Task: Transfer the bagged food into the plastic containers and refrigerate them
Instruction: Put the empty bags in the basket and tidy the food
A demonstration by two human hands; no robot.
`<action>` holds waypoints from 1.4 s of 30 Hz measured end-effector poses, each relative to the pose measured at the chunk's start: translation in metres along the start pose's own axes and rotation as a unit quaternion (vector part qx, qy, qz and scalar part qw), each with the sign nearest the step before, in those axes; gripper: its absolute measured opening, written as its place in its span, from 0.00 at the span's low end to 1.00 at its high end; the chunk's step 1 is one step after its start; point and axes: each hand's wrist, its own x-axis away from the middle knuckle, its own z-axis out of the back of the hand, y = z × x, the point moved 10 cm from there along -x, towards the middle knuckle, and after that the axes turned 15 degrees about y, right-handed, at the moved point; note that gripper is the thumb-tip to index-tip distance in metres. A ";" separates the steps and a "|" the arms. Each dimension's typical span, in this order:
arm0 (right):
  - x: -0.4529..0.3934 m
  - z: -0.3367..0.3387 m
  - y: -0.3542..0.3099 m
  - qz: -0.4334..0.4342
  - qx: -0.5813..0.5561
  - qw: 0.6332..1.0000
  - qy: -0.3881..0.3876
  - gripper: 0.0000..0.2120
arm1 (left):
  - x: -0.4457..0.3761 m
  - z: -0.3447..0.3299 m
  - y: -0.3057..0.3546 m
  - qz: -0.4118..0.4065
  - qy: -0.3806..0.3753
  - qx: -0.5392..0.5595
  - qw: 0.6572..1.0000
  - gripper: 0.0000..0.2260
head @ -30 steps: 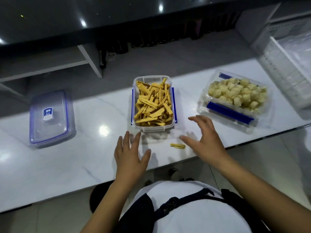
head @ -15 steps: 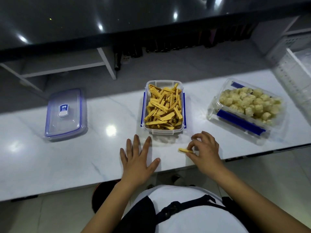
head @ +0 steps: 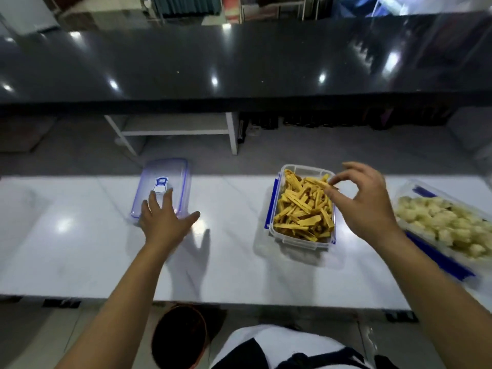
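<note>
At 3 o'clock of counter [head: 239,262]: right hand [head: 368,206] pinching stray strip [head: 320,184] over open container [head: 303,207], dropping it in. At 9: left hand [head: 163,221], fingers spread flat, reaching lid [head: 162,187]. Next, probably: releasing strip, fetching lid, snapping clips.

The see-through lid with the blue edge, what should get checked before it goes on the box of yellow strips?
1. Left hand on the clear blue-rimmed plastic lid: ok, straight fingers rest on its near end.
2. Lid gripped for lifting: not ok, fingers lie flat, not curled round it.
3. Stray yellow strip back in the clear blue-clipped plastic container: not ok, the right hand pinches it above the pile.
4. White marble counter between lid and container free: ok.
5. Strips below the rim so the lid shuts: cannot tell.
6. Clear container of pale food chunks out of the way: ok, it sits to the right.
</note>
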 end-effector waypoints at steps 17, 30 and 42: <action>0.168 -0.121 0.017 0.218 0.246 0.914 -0.238 0.37 | -0.044 -0.019 -0.028 0.010 -0.039 -0.079 0.996 0.51; 0.148 0.005 -0.011 -0.338 -0.424 0.840 -0.031 0.35 | 0.156 0.082 0.140 -0.250 0.007 0.226 0.941 0.54; 0.182 0.089 0.049 -0.383 -0.382 0.830 0.135 0.29 | 0.263 0.047 0.207 -0.343 -0.185 0.281 0.877 0.53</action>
